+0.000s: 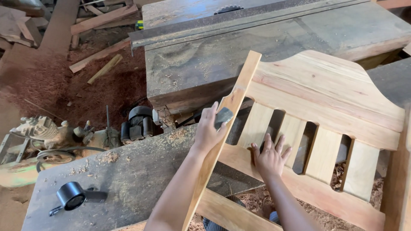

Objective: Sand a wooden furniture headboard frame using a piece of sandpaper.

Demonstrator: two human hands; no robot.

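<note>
Beneath frame: workbench; sawdust floor

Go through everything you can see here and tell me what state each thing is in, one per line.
Left hand: closed on a dark sanding block, pressed to the frame's side post.
Right hand: flat, fingers spread on the lower rail.
Wooden slatted frame: unfinished, tilted, leaning on the bench.
Black cup: lying on its side.
Saw blade: barely above the table.

Pale yellow wood with reddish streaks is being shown by the headboard; grey is being shown by the sanding pad, and black by the tape roll.
</note>
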